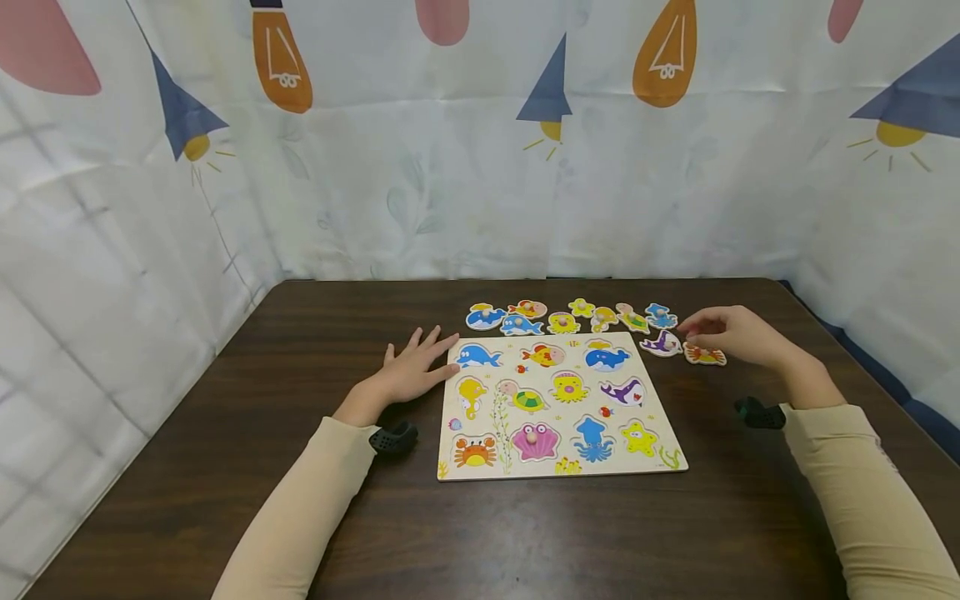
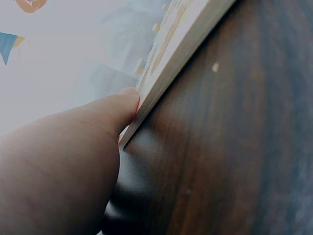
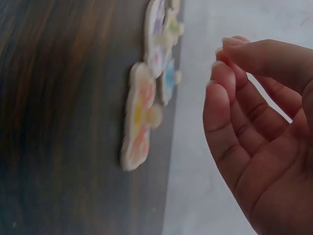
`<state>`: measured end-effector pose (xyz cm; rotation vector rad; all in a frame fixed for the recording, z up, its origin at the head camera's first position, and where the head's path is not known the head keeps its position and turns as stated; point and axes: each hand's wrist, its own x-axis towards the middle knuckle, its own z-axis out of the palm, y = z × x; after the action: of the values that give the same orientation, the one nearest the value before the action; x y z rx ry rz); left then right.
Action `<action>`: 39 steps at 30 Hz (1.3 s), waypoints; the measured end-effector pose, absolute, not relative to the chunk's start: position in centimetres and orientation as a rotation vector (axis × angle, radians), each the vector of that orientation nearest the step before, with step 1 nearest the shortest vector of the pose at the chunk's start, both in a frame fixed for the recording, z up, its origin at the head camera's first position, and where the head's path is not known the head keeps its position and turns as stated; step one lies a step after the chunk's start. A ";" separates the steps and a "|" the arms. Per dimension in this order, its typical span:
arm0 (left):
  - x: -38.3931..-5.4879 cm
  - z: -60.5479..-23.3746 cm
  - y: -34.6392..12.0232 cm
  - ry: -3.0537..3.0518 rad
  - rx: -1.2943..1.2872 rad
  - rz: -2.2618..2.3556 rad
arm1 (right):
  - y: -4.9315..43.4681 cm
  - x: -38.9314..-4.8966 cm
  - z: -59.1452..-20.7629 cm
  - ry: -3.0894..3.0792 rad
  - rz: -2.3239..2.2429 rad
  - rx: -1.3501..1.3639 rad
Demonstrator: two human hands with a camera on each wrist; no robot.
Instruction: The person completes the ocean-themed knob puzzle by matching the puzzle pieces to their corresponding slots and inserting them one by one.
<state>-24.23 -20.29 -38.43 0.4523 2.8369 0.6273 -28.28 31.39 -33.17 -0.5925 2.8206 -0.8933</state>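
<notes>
A wooden sea-animal puzzle board (image 1: pixel 517 327) lies on the dark table, with pictured animal shapes across it. The pink shell piece (image 1: pixel 545 451) with its round knob sits in the bottom row. My left hand (image 1: pixel 408 369) rests at the board's upper left edge, fingers spread; in the left wrist view the thumb (image 2: pixel 115 110) lies against that edge. Off the board's right side, my right hand (image 1: pixel 731 332) hovers by the orange crab piece (image 1: pixel 703 356) and the purple whale piece (image 1: pixel 662 343). In the right wrist view its fingers (image 3: pixel 220 112) are loosely bent, holding nothing, apart from the crab piece.
Several knobbed pieces line the table behind the board, among them a blue whale (image 1: pixel 485 317), a yellow octopus (image 1: pixel 563 323), a turtle (image 1: pixel 632 320) and a blue squid (image 1: pixel 661 316). A printed white curtain (image 1: pixel 465 192) hangs beyond the table's back edge.
</notes>
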 end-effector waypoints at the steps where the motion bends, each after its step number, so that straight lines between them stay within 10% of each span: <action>1: -24.2 -38.4 -20.3 2.838 0.452 0.627 | 31.6 -28.4 -33.4 2.812 -0.894 -0.585; 39: -24.3 -38.6 -20.4 2.842 0.446 0.623 | 34.4 -29.7 -35.4 2.720 -0.820 -0.387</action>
<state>-24.25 -20.37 -38.60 0.4458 2.8417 0.6226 -29.69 34.44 -35.39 -0.3873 2.7197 -0.8199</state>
